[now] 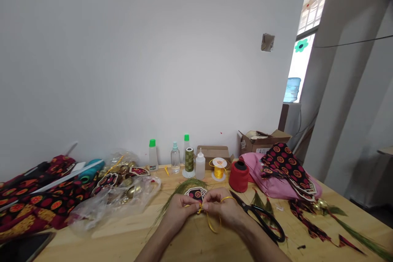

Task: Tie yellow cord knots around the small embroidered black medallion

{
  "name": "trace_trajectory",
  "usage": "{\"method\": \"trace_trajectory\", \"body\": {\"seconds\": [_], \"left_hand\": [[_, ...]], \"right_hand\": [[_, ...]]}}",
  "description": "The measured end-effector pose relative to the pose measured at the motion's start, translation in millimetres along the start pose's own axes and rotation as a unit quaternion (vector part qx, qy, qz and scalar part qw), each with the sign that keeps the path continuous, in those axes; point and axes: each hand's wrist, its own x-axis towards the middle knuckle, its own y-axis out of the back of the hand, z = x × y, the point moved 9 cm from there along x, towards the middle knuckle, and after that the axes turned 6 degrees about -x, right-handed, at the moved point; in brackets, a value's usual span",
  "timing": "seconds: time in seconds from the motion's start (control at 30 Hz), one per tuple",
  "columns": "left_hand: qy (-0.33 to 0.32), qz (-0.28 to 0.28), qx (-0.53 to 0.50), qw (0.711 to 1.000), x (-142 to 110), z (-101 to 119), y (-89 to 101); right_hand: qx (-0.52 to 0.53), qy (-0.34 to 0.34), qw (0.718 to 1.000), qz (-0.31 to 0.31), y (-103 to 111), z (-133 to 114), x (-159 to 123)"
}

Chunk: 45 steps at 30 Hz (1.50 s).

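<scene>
1. Left hand (pixel 178 211) and right hand (pixel 227 209) are pinching yellow cord (pixel 210 226) closely, just nearside of the patterned ornament (pixel 195 193).
2. Knotting appears partly done; slack cord is hanging nearside of the ornament.

Soft, even daylight; the white-framed window (pixel 311 28) at right glares, the grey pillars stand dim, edges stretch, fine detail blurs.

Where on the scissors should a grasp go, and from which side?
By the black handle loops, from the right. The scissors lie slantwise with the loops toward the near right, open to that side, while the pointed blades reach up beside the right hand. That approach should avoid tips and forearm.
</scene>
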Motion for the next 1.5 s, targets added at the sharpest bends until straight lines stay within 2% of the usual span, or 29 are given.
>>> {"method": "trace_trajectory", "body": {"seconds": [0.13,0.23,0.33,0.53,0.8,0.9,1.1,1.2,1.37,1.5], "left_hand": [[-0.013,0.006,-0.032,0.999,1,2,1.8],[-0.033,-0.036,-0.063,0.997,-1,8,-4.4],[-0.054,-0.062,-0.063,0.995,-2,14,-8.9],[-0.037,-0.052,-0.042,0.997,0,8,-9.9],[-0.027,-0.063,-0.010,0.998,-2,8,-13.2],[-0.030,-0.056,-0.043,0.997,0,7,-10.3],[-0.022,-0.078,-0.200,0.976,5,1,-13.8],[-0.009,-0.068,-0.191,0.979,5,1,-13.7],[0.020,-0.010,-0.134,0.991,2,-1,-4.0],[0.002,-0.042,-0.188,0.981,2,-1,-7.6]], "right_hand": [[0.066,-0.021,0.997,0.020,3,5,4],[0.101,-0.073,0.992,0.001,0,15,5],[0.116,-0.084,0.989,-0.025,-4,18,4],[0.119,-0.070,0.990,-0.010,-1,13,3],[0.201,-0.079,0.976,-0.040,-9,7,0],[0.227,-0.099,0.968,-0.045,-8,10,0],[0.291,-0.123,0.945,-0.082,-10,11,-1],[0.302,-0.119,0.940,-0.104,-15,7,-4],[0.286,-0.127,0.938,-0.145,-24,6,-9],[0.302,-0.147,0.928,-0.158,-25,8,-10]]}}
